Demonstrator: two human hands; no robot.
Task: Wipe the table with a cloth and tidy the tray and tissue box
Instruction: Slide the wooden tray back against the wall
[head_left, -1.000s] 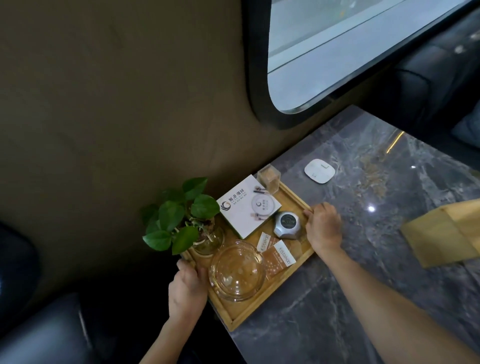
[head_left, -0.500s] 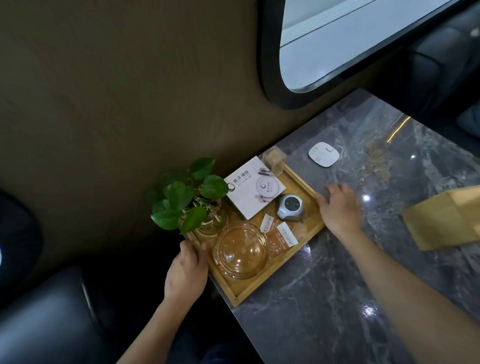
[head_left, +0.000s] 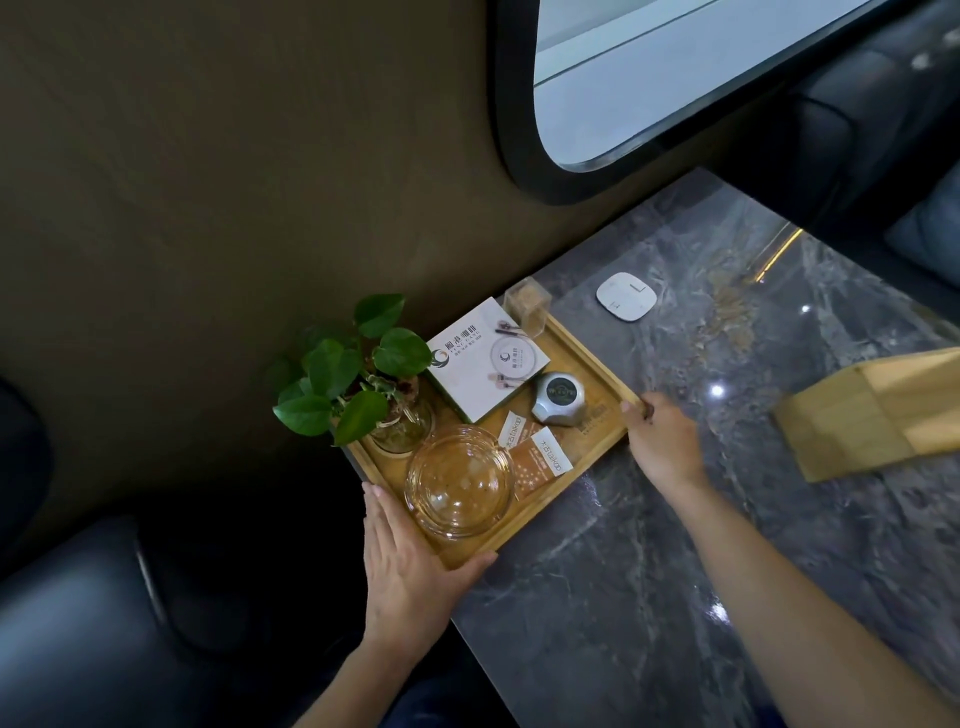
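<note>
The shallow rectangular bamboo tray (head_left: 597, 347) sits at the wall-side corner of the grey marble tabletop (head_left: 675, 519), its near-left corner at or just past the edge. It looks stiff and light in itself, but it is loaded: a clear glass ashtray (head_left: 458, 487), a green-leaved plant in a round glass vase (head_left: 402, 423), a white square printed box (head_left: 485, 364), a silver round gadget (head_left: 558, 399), orange sachets (head_left: 537, 457) and a small clear holder (head_left: 527, 306). The glass is fragile and could slide or tip, so I judge it should be kept level and taken by opposite rims. The left hand (head_left: 410, 566) lies flat along the near-left rim, fingers (head_left: 384, 519) together, thumb hooked round the corner. The right hand (head_left: 662, 441) reaches across with its fingers curled onto the right corner. The tan bamboo tissue box (head_left: 872, 415) lies well apart, at the right.
</note>
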